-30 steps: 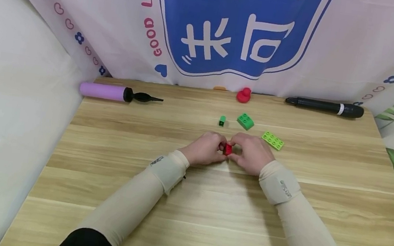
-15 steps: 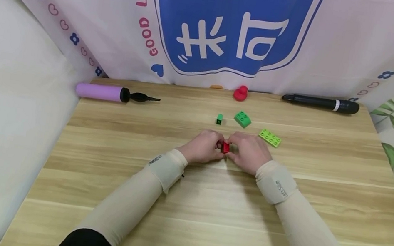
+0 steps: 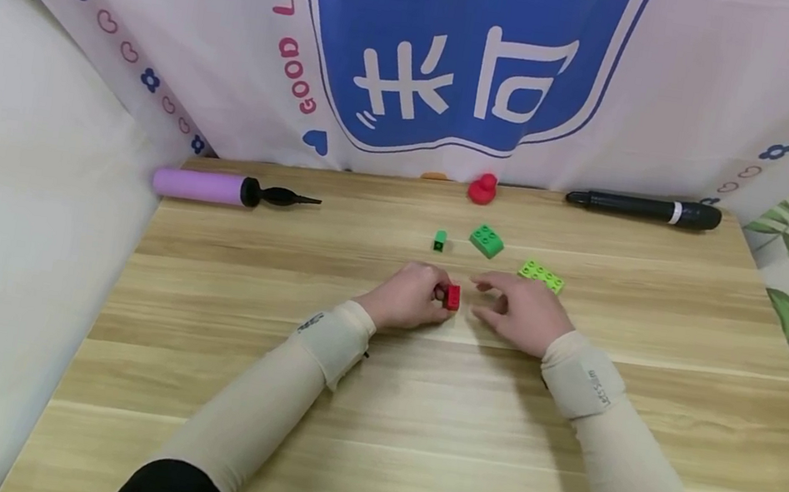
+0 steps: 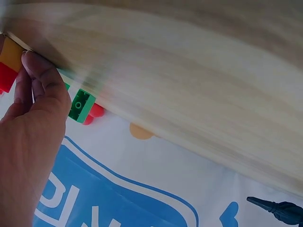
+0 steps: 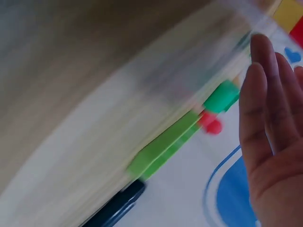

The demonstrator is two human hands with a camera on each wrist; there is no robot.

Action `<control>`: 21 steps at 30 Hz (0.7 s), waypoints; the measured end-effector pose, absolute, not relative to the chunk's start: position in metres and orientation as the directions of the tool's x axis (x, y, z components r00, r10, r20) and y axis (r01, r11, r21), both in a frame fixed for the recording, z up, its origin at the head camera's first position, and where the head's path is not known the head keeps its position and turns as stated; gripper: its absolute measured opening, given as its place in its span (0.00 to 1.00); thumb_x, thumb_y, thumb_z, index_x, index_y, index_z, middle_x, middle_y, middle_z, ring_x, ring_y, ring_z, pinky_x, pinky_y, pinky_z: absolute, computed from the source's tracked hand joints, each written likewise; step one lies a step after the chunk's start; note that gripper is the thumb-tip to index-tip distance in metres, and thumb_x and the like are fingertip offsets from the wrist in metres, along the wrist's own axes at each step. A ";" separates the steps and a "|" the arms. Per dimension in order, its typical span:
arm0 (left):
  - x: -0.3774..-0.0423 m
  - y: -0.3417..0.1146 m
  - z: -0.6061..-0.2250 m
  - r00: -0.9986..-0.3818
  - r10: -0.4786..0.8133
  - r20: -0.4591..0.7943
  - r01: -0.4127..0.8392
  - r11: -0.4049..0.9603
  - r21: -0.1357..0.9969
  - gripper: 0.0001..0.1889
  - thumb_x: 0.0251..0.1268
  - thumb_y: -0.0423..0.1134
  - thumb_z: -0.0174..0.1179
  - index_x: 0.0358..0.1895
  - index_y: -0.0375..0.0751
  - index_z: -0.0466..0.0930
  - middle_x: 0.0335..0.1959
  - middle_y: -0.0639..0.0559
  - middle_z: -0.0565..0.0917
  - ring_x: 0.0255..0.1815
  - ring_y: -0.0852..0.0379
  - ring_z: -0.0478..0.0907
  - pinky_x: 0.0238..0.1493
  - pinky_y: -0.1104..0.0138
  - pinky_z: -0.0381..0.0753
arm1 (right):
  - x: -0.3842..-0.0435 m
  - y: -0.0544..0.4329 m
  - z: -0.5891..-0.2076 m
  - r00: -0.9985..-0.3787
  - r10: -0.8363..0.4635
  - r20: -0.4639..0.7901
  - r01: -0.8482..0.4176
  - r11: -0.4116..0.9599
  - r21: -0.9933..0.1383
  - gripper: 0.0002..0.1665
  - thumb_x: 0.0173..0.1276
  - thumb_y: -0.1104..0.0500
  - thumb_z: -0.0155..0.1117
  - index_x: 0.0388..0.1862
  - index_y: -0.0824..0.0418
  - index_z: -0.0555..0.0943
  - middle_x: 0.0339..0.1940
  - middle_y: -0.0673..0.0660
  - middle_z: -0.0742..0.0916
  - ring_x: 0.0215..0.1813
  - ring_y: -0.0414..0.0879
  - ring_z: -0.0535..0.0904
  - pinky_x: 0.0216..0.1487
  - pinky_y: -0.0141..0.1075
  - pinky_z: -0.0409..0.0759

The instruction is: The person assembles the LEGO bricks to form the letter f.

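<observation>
My left hand (image 3: 412, 297) pinches a stack of toy building bricks near the middle of the table. Its upper part is a red brick (image 3: 454, 297), and the left wrist view shows a yellow brick (image 4: 11, 49) joined to the red one, on the table side. My right hand (image 3: 523, 311) is spread just right of the stack, apart from it, thumb and fingers parted and holding nothing. A lime-green brick (image 3: 542, 275) lies right behind that hand. Farther back are a green brick (image 3: 487, 240) and a small dark-green brick (image 3: 440, 241).
A red knob-shaped piece (image 3: 482, 189) stands at the table's back edge. A purple hand pump (image 3: 206, 186) with a black nozzle lies at back left, and a black marker-like stick (image 3: 642, 208) at back right. A printed cloth (image 3: 198, 25) hangs behind the wooden table (image 3: 411, 450).
My right hand has let go of the red brick and drawn back to the right, its fingers parted. My left hand stays in place on the bricks.
</observation>
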State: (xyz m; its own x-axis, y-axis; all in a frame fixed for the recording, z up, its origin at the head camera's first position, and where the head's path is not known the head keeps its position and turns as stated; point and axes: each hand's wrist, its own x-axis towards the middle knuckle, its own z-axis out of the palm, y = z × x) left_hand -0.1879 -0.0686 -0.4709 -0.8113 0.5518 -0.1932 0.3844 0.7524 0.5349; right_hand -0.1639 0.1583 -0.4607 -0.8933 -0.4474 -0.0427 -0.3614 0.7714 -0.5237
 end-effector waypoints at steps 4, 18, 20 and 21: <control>-0.188 -0.070 -0.470 -0.817 0.543 -0.196 0.384 0.765 0.517 0.17 0.71 0.43 0.71 0.56 0.37 0.87 0.43 0.51 0.88 0.43 0.60 0.81 0.49 0.67 0.83 | -0.166 0.178 -0.457 -0.925 -0.379 -0.028 -0.313 0.801 -0.510 0.26 0.73 0.53 0.74 0.67 0.58 0.83 0.57 0.57 0.91 0.46 0.49 0.88 0.51 0.51 0.86; -0.186 -0.070 -0.469 -0.813 0.556 -0.171 0.407 0.754 0.515 0.18 0.71 0.43 0.71 0.57 0.36 0.87 0.42 0.51 0.88 0.41 0.61 0.81 0.46 0.68 0.82 | -0.183 0.222 -0.451 -0.971 -0.238 0.017 -0.218 0.857 -0.466 0.26 0.74 0.54 0.71 0.67 0.62 0.81 0.58 0.67 0.87 0.51 0.60 0.85 0.53 0.59 0.82; -0.186 -0.070 -0.470 -0.812 0.560 -0.163 0.413 0.750 0.517 0.17 0.71 0.43 0.70 0.57 0.36 0.87 0.42 0.51 0.88 0.41 0.61 0.80 0.45 0.69 0.82 | -0.186 0.225 -0.453 -0.974 -0.226 0.001 -0.201 0.864 -0.462 0.27 0.74 0.54 0.71 0.68 0.63 0.81 0.59 0.68 0.87 0.52 0.61 0.85 0.53 0.59 0.81; -0.185 -0.070 -0.470 -0.812 0.562 -0.159 0.416 0.747 0.519 0.17 0.71 0.43 0.70 0.56 0.37 0.87 0.42 0.51 0.88 0.41 0.61 0.80 0.45 0.69 0.81 | -0.187 0.226 -0.453 -0.975 -0.220 -0.006 -0.193 0.866 -0.461 0.27 0.74 0.54 0.71 0.68 0.63 0.81 0.61 0.69 0.86 0.52 0.61 0.85 0.54 0.60 0.81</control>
State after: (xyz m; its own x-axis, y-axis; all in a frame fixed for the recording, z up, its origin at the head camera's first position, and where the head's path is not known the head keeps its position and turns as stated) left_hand -0.1854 -0.0695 -0.4697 -0.8116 0.5623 -0.1585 0.4162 0.7469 0.5186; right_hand -0.1868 0.2264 -0.4531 -0.9754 -0.2204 -0.0058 -0.1930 0.8661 -0.4612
